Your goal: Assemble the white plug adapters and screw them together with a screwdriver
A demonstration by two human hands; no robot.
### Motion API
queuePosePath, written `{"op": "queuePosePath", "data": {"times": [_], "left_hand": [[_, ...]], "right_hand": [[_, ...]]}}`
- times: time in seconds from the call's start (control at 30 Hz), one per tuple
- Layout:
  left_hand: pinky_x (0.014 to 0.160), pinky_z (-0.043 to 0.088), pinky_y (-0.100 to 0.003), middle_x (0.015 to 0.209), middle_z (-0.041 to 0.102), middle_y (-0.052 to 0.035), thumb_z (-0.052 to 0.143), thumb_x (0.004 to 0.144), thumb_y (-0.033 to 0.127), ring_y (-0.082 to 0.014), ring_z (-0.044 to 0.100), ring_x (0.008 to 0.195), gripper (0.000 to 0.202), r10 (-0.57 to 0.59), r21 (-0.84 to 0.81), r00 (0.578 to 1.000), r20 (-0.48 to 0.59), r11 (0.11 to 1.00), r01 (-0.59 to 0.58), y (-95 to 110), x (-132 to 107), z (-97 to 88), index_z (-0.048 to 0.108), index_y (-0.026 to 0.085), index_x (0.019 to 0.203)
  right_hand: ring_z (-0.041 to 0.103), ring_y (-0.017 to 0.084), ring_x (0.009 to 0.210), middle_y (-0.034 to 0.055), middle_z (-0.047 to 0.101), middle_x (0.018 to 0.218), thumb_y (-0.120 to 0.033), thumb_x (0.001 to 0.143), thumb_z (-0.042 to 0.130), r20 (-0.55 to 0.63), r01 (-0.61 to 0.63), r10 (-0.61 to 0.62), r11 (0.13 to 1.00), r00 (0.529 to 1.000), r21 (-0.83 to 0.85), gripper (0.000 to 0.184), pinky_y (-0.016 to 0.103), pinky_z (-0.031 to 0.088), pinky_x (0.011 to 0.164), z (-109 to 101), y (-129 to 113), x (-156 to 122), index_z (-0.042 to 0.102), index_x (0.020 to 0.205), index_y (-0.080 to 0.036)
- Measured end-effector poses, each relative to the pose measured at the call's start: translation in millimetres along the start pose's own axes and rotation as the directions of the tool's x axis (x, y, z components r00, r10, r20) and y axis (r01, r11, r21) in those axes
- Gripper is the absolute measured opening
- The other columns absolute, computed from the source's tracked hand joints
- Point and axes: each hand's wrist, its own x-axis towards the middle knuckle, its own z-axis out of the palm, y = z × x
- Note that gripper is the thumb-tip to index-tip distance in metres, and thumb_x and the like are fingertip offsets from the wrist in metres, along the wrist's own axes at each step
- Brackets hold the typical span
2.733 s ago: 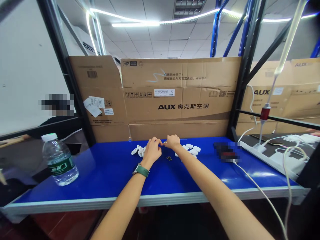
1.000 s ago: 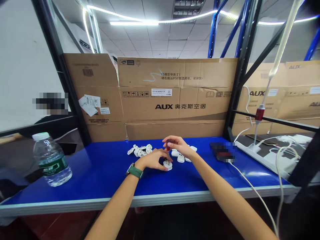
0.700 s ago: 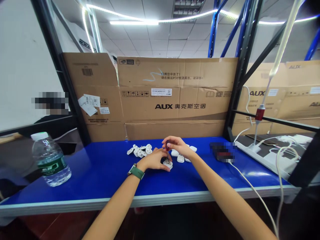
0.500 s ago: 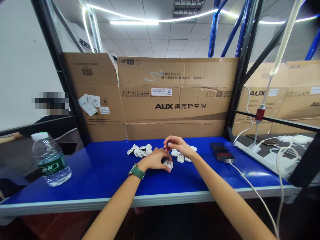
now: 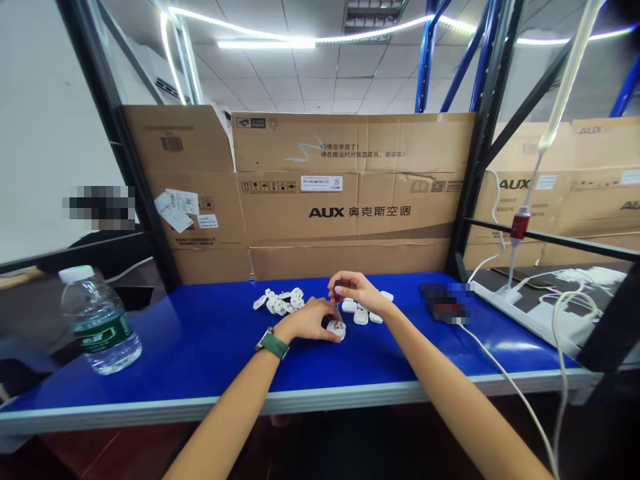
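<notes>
- In the head view, I see a blue table (image 5: 200, 363) inside a metal frame, and a brown cardboard sheet (image 5: 360, 233) stands along its back edge.
- On the table, between the two hands, there is one white plastic piece (image 5: 336, 331); it lies flat, and small metal parts show on its top.
- The left hand (image 5: 311, 319) is bent around this piece, with the thumb at its near side; the grip is nearly closed and has hold of it. A watch with a green strap (image 5: 273, 343) is on this wrist.
- The right hand (image 5: 356, 289) is above, its fingertips pinched together on the handle of a screwdriver (image 5: 337, 309). The tool is almost upright, and its thin shaft points down to the white piece; whether the tip touches, I cannot tell.
- Behind the left hand is a pile of white parts (image 5: 280, 303).
- Beside the right wrist are some white covers (image 5: 361, 317), partly hidden by the arm.
- Well apart, at the left, stands a water bottle (image 5: 103, 327).
</notes>
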Motion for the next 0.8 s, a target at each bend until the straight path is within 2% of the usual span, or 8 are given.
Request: {"op": "queuePosePath", "data": {"times": [0.13,0.4,0.6,0.8], "left_hand": [[0.094,0.043,-0.036,0.107,0.071,-0.0038,0.084,0.072,0.047,-0.0270,0.061,0.105,0.039,-0.022,0.005,1.000,0.006,1.000,0.022,2.8,0.4,0.3,0.074,0.025,0.102],[0.096,0.043,-0.036,0.110,0.069,-0.0049,0.084,0.071,0.051,-0.0271,0.060,0.107,0.043,-0.011,-0.004,1.000,-0.002,1.000,0.011,-0.2,0.5,1.8,0.073,0.025,0.104],[0.091,0.045,-0.035,0.104,0.070,-0.0038,0.083,0.072,0.050,-0.0262,0.062,0.101,0.041,-0.016,-0.009,1.000,0.001,1.000,0.016,-0.5,0.5,1.8,0.075,0.025,0.104],[0.093,0.045,-0.034,0.106,0.070,-0.0040,0.083,0.072,0.050,-0.0253,0.061,0.103,0.041,-0.001,-0.032,1.000,0.007,0.999,0.001,-4.8,1.9,4.2,0.074,0.025,0.103]], "right_hand": [[0.067,0.017,0.077,0.0065,0.072,0.094,-0.042,0.087,0.073,-0.028,-0.028,0.027,0.998,0.999,-0.057,0.031,0.030,0.055,0.074,3.8,-0.8,-1.0,0.071,0.104,-0.017],[0.067,0.017,0.069,0.0031,0.071,0.077,-0.038,0.082,0.078,-0.085,-0.026,0.019,0.997,0.996,-0.078,0.029,0.028,0.054,0.066,10.1,-1.5,0.4,0.075,0.102,-0.017],[0.067,0.017,0.068,0.0050,0.073,0.077,-0.042,0.083,0.077,-0.092,-0.027,0.017,0.994,0.996,-0.108,0.032,0.028,0.054,0.064,6.6,-1.4,0.0,0.076,0.102,-0.015],[0.067,0.017,0.070,0.0045,0.071,0.078,-0.042,0.084,0.076,-0.080,-0.002,-0.006,0.995,0.997,-0.099,0.030,0.028,0.054,0.065,4.4,-1.2,-0.6,0.077,0.099,-0.016]]}}
